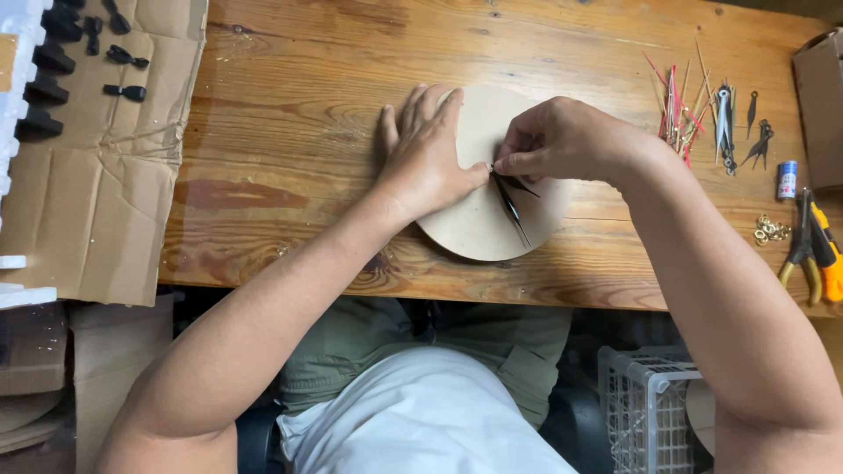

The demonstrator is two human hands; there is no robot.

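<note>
Round disc [479,224] on table [290,79]: left hand [426,158] pressed flat on it. Right hand [562,140] pinches black clock hands [511,197] at centre; two fitted, spare pointers [694,114] lie unused.

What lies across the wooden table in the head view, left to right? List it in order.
Flattened brown cardboard sheet → left hand → round tan disc → right hand → pile of thin red and tan clock hands → small brass rings → yellow-handled pliers.
</note>
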